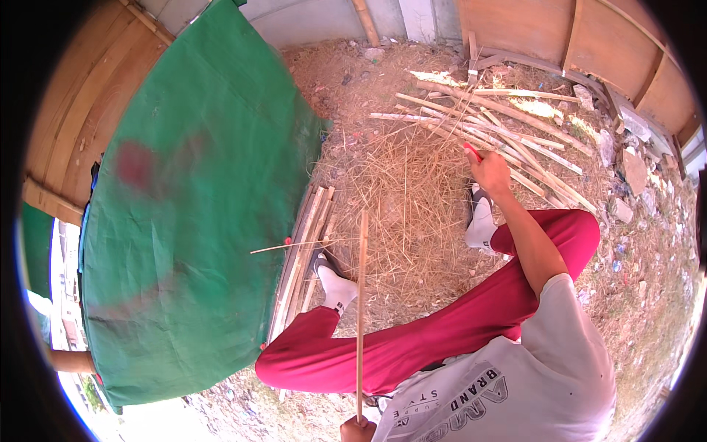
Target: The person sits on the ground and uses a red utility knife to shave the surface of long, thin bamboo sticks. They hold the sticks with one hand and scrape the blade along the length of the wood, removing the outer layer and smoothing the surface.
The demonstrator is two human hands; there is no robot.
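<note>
At the lower edge, my left hand (359, 429) is closed around the near end of a long, slim bamboo strip (361, 309). The strip points up and away, past my left foot. My right hand (490, 175) is stretched out in front of my right foot, its fingers wrapped round a red-handled tool (473, 152). Only the red part of that tool shows plainly; its working end I cannot make out. Beneath and beyond the right hand lies a pile of bamboo poles and split pieces (508, 132). The strip and the tool are well apart.
Thin shavings (405, 184) cover the ground between my feet. More long strips (302, 258) lie by my left foot, along a large green tarp (199, 221). Wooden panels (530, 33) stand behind, with stones and rubble (633, 169) at the right.
</note>
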